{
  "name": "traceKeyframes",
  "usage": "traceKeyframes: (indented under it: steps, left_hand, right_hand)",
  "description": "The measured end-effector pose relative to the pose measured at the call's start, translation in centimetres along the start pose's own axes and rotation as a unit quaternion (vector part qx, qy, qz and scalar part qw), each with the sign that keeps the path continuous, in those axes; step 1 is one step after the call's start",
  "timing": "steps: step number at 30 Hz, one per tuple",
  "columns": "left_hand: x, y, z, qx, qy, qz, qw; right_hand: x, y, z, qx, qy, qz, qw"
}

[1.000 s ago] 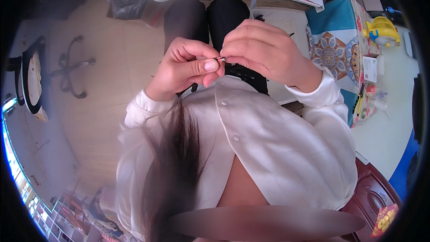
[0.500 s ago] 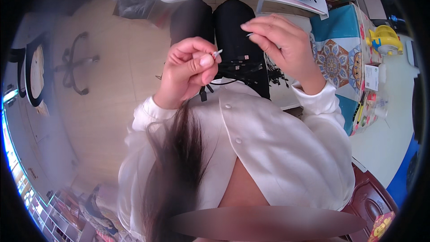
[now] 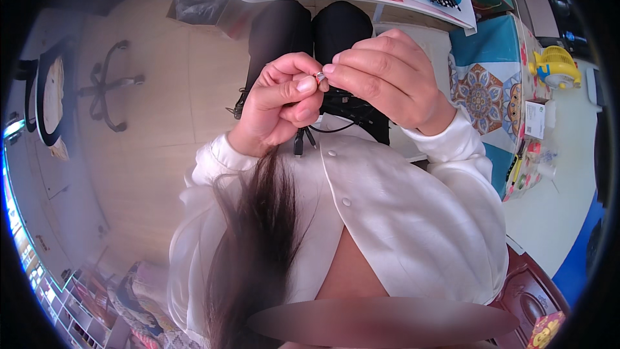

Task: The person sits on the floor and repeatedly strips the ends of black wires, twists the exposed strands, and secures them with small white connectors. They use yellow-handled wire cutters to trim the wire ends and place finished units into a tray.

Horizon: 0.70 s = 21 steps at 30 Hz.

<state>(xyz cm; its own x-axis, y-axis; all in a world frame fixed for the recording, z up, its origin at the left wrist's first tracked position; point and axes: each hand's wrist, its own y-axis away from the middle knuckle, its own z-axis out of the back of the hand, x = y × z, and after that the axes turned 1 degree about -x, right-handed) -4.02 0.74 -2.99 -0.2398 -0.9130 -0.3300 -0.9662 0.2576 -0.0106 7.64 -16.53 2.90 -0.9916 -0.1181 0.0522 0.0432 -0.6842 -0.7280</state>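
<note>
Small metal connector [image 3: 319, 77] pinched between left hand [image 3: 284, 103] and right hand [image 3: 381, 77]; hands touching.

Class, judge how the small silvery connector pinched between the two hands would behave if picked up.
The silvery connector looks tiny and probably light, since fingertips of left hand and right hand alone pinch it. Likely rigid and slippery, being shiny. The black cable hanging below probably flops.

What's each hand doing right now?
Left hand: closed, pinching a small metal connector.
Right hand: fingertips closed on the same connector.
</note>
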Motion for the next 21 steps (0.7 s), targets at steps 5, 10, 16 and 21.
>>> traceKeyframes:
  steps: [5,10,16,21]
  left_hand:
    - [0.0,-0.2,-0.3,-0.001,-0.020,0.005,1.000]
    - [-0.6,0.2,-0.9,0.010,-0.584,-0.197,0.788]
    - [0.1,-0.6,-0.5,-0.042,-0.205,-0.105,0.972]
    - [0.3,-0.4,-0.3,-0.045,-0.115,-0.051,0.991]
  right_hand:
    - [0.3,-0.1,-0.3,0.021,-0.087,-0.095,0.991]
    - [0.5,0.4,1.1,0.160,-0.576,-0.562,0.572]
    - [1.2,0.4,1.4,0.094,-0.335,-0.431,0.832]
    - [0.9,0.5,0.3,0.000,-0.026,-0.104,0.994]
